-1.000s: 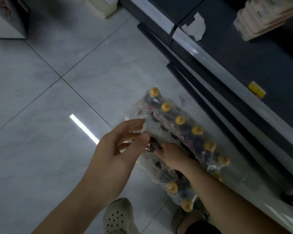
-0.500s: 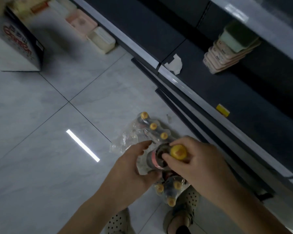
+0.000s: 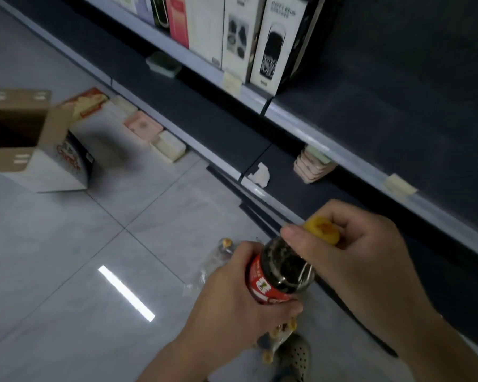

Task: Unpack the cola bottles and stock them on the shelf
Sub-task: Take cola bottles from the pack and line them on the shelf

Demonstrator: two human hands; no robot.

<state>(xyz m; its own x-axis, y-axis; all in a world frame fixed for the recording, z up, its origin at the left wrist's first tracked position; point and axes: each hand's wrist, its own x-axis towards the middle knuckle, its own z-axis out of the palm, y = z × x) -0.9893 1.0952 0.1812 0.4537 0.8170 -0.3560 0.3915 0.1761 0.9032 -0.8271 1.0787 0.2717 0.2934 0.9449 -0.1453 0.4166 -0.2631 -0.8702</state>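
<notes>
A cola bottle (image 3: 283, 271) with dark liquid, a red label and a yellow cap is held up in front of me. My left hand (image 3: 232, 296) grips its labelled body from the left. My right hand (image 3: 356, 255) holds its neck and cap from the right. Below on the floor lies the torn plastic pack (image 3: 221, 260) with more yellow-capped bottles, mostly hidden behind my hands. The dark shelf (image 3: 398, 150) runs diagonally at the right, its middle tier bare at the right end.
An open cardboard box (image 3: 25, 136) stands on the tiled floor at the left. Flat pastel packs (image 3: 155, 136) lie by the shelf base. Tall boxed goods (image 3: 276, 40) stand on the upper tier. Stacked packs (image 3: 312, 165) sit on the lower tier. My shoe (image 3: 295, 354) is below.
Both hands have lifted one bottle out of the pack and raised it. The view has tilted up from the floor to the shelf tiers.
</notes>
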